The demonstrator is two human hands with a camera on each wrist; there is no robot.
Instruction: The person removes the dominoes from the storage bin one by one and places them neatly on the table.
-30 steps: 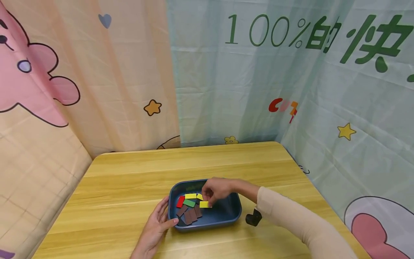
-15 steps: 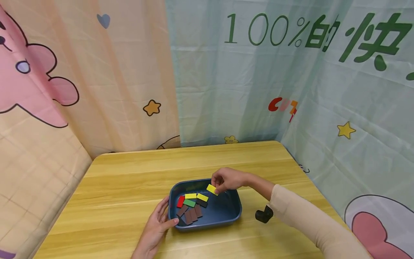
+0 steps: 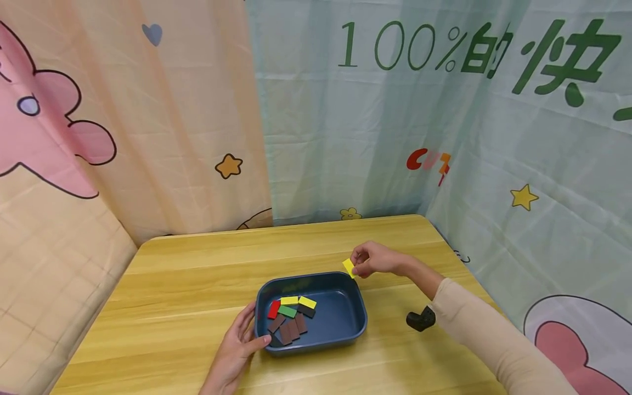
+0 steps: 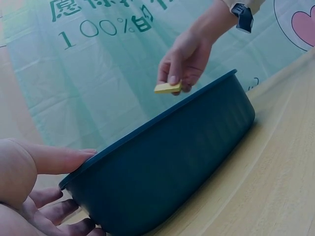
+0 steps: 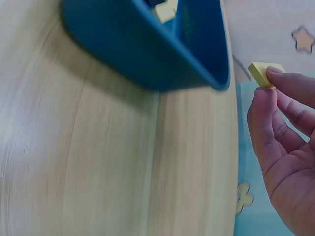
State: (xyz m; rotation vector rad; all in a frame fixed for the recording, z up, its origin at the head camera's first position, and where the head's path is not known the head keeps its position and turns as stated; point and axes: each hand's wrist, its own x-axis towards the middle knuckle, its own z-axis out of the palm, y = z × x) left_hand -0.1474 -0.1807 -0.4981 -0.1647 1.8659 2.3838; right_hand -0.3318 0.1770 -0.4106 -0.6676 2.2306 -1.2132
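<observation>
Between thumb and fingers, my right hand [image 3: 377, 259] pinches a small yellow block [image 3: 348, 267] at the far right corner of a dark blue tub [image 3: 340, 315]. In the left wrist view this yellow block [image 4: 167, 88] appears above the rim level. My left hand [image 3: 234, 343] grips the tub's left end, thumb over the rim and fingers along the outside wall. Inside, grouped at the left, lie a red block [image 3: 274, 309], a green block [image 3: 287, 311], two yellow blocks [image 3: 308, 303], a black block [image 3: 305, 311] and several brown blocks [image 3: 286, 332].
The tub stands on a wooden table [image 3: 197, 274], with table surface on all sides of it. Printed curtains [image 3: 316, 137] hang behind and beside the table. A black device [image 3: 421, 319] is worn at my right wrist.
My right hand has lifted the yellow block from inside the tub and carried it up and right to the far right corner. The left hand has stayed on the tub.
</observation>
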